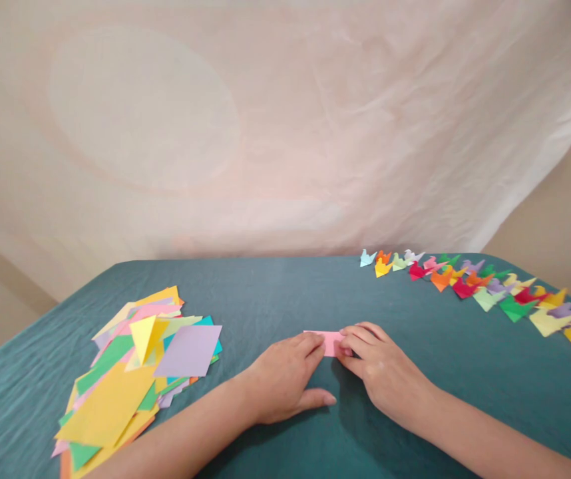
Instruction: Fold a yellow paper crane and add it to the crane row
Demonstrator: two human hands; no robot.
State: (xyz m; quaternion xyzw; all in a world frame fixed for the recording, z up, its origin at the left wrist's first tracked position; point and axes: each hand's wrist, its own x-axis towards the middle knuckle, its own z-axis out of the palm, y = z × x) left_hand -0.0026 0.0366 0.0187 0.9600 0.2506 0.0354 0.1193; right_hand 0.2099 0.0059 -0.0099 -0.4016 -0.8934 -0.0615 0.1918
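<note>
A small folded strip of pink paper (332, 344) lies on the cloth-covered table between my hands. My left hand (290, 372) rests palm down with its fingertips on the left end of the strip. Its thumb stretches out to the right over the cloth, apart from the paper. My right hand (378, 366) has its thumb and fingers closed at the strip's right end, with the fingertips bent over it. Both ends of the paper are partly hidden beneath my fingers.
A loose pile of coloured paper sheets (110, 406) spreads at the left, with a purple sheet (189, 350) and a folded yellow piece (144, 338) on top. Several folded paper birds (515, 293) stand along the right rear edge. Behind the dark green tablecloth (265, 293) hangs a pale sheet (285, 133).
</note>
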